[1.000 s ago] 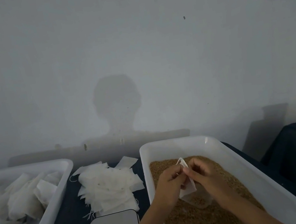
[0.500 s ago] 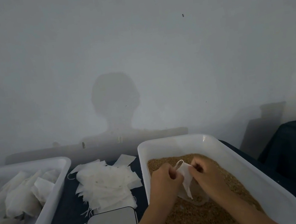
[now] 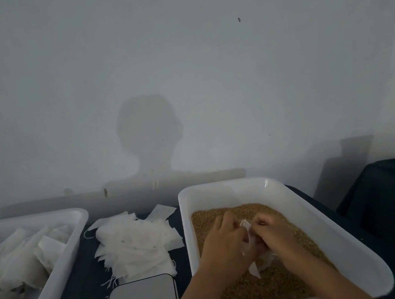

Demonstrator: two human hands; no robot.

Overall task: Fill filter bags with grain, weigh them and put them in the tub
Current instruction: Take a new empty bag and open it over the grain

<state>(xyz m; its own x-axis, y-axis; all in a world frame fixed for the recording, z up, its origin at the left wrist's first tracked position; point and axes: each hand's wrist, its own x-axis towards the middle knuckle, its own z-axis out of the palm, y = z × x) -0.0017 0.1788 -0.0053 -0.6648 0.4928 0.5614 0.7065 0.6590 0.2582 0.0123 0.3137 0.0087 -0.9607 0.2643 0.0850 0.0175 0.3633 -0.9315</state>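
- Left hand [image 3: 225,242] and right hand [image 3: 273,233], fingers curled, pinch one filter bag [image 3: 251,244] between them, low over the grain [image 3: 253,293].
- The grain fills a white tub [image 3: 333,231].
- Another white tub [image 3: 62,269] at left holds filled bags [image 3: 20,265].
- Empty bags [image 3: 135,247] are piled between the tubs.
- The hands hide most of the bag; whether its mouth is open, I cannot tell.

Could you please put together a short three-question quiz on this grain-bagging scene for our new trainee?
1. True or false: both hands hold the filter bag above the grain.
2. Which lies between the two white tubs: A) the pile of empty bags, B) a spoon, C) a cup?
3. What does the left tub hold?

Key: 1 true: left hand and right hand both pinch it. 2 A. 3 White bags.
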